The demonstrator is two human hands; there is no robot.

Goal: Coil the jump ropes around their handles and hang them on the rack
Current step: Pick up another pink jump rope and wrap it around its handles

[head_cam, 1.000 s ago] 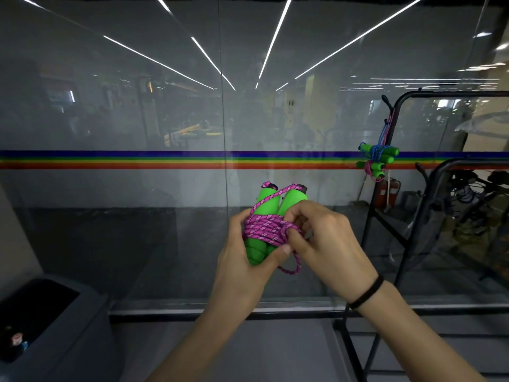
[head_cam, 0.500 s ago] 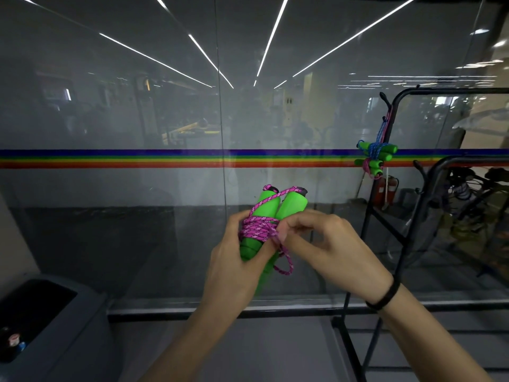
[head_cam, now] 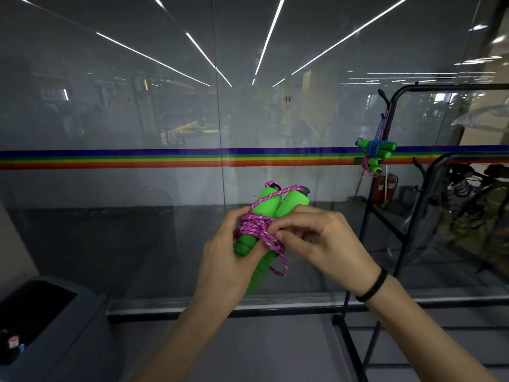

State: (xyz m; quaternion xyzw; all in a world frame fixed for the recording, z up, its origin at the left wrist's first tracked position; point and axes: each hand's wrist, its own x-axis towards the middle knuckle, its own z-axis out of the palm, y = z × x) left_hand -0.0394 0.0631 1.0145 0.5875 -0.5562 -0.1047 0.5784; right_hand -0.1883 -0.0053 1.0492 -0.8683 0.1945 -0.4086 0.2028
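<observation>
Pink braided jump rope point(head_cam: 254, 228), coiled around its two green foam handles point(head_cam: 293, 201), sits near centre, left of the black metal rack point(head_cam: 454, 86). Left hand point(head_cam: 223, 260) grips the handles; right hand point(head_cam: 322, 241) pinches the loose loop point(head_cam: 282, 261). Risk: an untucked loop lets coils unwind.

Left hand point(head_cam: 220, 260) grips the paired handles point(head_cam: 268, 202) from the left. Right hand point(head_cam: 325, 238) pinches the rope coil point(head_cam: 254, 228) from the right. Rack point(head_cam: 454, 86) far right, coiled jump ropes point(head_cam: 376, 153) hanging on it. Bin point(head_cam: 68, 326) lower left, glass wall point(head_cam: 110, 119) behind.
</observation>
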